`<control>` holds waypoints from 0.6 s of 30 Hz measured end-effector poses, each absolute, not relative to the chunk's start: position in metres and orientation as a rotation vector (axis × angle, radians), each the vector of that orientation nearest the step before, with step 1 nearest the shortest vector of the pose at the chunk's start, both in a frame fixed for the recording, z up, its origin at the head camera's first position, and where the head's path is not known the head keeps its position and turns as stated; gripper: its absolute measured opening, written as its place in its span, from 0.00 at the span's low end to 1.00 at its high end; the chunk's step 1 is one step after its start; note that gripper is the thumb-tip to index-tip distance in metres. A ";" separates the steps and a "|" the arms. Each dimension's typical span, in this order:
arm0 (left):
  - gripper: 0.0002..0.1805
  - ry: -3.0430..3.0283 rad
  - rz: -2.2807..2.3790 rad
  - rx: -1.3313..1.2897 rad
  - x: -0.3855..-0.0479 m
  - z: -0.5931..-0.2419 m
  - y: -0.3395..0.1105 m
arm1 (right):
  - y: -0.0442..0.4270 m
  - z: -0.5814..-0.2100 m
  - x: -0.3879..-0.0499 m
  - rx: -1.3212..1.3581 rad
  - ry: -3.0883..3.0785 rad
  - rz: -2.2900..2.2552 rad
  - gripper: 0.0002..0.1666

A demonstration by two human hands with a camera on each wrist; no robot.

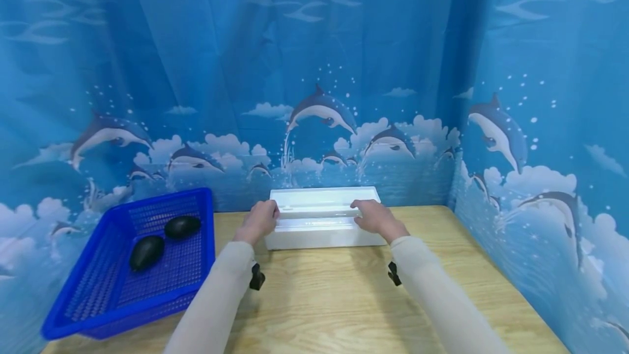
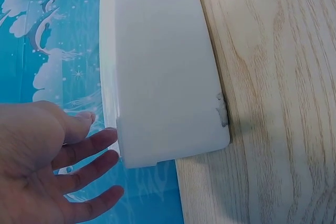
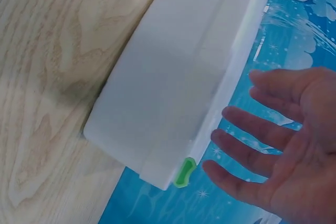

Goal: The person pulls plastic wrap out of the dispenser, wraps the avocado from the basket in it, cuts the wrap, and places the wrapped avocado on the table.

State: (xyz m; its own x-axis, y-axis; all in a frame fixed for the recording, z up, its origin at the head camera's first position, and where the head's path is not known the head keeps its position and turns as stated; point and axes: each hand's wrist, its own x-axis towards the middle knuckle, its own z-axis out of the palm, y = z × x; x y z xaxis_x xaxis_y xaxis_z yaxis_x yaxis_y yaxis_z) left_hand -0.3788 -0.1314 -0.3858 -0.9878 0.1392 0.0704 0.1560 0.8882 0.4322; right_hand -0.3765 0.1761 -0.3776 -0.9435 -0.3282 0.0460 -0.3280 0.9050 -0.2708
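A long white plastic box (image 1: 326, 238) stands on the table against the curtain, with a pale upright panel along its back. At the left end is my left hand (image 1: 259, 220); in the left wrist view its fingers (image 2: 92, 174) are spread and loosely bent, one fingertip at the box edge. My right hand (image 1: 375, 217) is at the right end. Seen from the right wrist, its fingers (image 3: 247, 145) are extended beside the rim, near a green clip (image 3: 185, 172) on the box corner. Neither hand visibly grips anything. The box's inside is mostly hidden.
A blue plastic basket (image 1: 110, 316) stands on the left, holding two dark oval objects (image 1: 147, 253) that resemble avocados. Dolphin-printed curtains (image 1: 236, 97) close off the back and sides of the wooden table (image 1: 319, 305).
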 end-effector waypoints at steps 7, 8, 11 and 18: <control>0.09 -3.010 -0.692 -0.295 -0.378 -0.385 -0.132 | 0.184 -0.386 -0.385 -0.406 3.247 -0.361 0.14; 0.09 -3.011 -0.698 -0.290 -0.378 -0.385 -0.132 | 0.186 -0.387 -0.385 -0.393 3.259 -0.377 0.13; 0.08 -3.005 -0.692 -0.289 -0.377 -0.385 -0.132 | 0.193 -0.388 -0.386 -0.378 3.277 -0.440 0.11; 0.07 -3.001 -0.658 -0.276 -0.378 -0.383 -0.133 | 0.202 -0.390 -0.389 -0.494 3.240 -0.562 0.09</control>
